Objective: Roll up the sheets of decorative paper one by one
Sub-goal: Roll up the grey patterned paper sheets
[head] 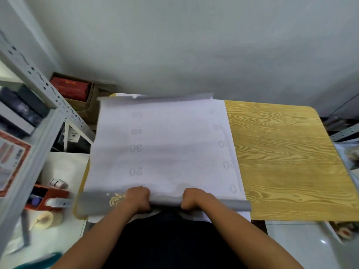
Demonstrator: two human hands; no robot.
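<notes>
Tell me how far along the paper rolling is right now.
Just begun: a thin grey roll has formed at the near edge. The left hand and right hand grip it. Nearly the whole sheet lies flat on the wooden table, yet to roll.

Hidden, cropped and smeared parts of the rolling scene

The fingertips of the left hand (138, 199) and right hand (191, 199) curl under the grey roll (165, 203), out of sight. The roll's left end is motion-blurred, its gold motif (116, 199) unreadable. The numbers near the white sheet's (165, 152) right edge are half hidden under an overlapping strip. The table's (281, 162) near edge is covered by the dark clothing. At the left, the shelf's (29, 117) contents are smeared; the small white thing (58, 183) is perhaps a bottle.
</notes>
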